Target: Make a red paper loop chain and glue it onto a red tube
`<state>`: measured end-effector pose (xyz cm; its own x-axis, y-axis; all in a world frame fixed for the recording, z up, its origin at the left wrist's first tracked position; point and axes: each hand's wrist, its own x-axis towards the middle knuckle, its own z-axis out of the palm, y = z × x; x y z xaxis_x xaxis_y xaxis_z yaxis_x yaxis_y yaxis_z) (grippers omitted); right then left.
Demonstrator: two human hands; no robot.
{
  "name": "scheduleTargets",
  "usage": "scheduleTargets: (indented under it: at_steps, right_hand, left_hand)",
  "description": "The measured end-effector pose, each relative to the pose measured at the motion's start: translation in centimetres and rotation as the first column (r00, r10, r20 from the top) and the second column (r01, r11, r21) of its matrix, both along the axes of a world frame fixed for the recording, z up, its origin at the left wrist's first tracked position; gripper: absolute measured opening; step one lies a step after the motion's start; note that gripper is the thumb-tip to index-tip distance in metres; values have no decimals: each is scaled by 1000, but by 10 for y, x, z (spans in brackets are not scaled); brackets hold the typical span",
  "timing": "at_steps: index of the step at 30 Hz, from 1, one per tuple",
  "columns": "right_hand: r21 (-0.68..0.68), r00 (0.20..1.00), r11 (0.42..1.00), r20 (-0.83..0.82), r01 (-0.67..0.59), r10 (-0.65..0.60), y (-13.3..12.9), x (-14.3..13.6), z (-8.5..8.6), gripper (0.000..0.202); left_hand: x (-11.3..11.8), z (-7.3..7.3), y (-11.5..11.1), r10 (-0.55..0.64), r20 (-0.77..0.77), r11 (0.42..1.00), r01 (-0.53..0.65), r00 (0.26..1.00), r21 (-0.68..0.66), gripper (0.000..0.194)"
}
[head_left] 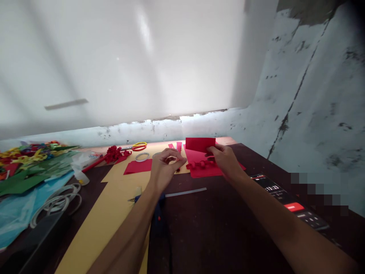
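Note:
My right hand pinches a small red paper rectangle at its lower right edge, above a stack of red paper. Curled red paper strips lie on that stack, just under the hand. To the left, my left hand has its thumb and fingertips brought together; whatever lies between them, if anything, is too small to name. It hovers near more red paper. Behind my left forearm sits a blue glue gun with a clear glue stick reaching out to the right.
Yellow paper covers the table's left middle. Scissors, a tape ring and a red paper flower lie toward the back. Coloured paper, white cable and a black box are left; a phone is right.

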<state>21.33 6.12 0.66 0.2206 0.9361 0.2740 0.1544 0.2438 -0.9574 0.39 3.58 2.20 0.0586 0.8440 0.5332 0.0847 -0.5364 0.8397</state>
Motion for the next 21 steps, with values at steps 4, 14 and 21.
scheduleTargets:
  at_steps: [4, 14, 21]
  right_hand:
    - [-8, 999, 1000, 33, 10, -10, 1, 1, -1, 26]
    - [-15, 998, 1000, 56, 26, -25, 7, 6, -6, 23]
    - [-28, 1000, 999, 20, 24, -23, 6, 4, -4, 18]
  left_hand:
    - [3, 1, -4, 10, 44, 994, -6, 999, -105, 16]
    - [3, 4, -9, 57, -14, 988, -59, 998, -144, 19]
    - [2, 2, -1, -24, -21, 987, 20, 999, -157, 28]
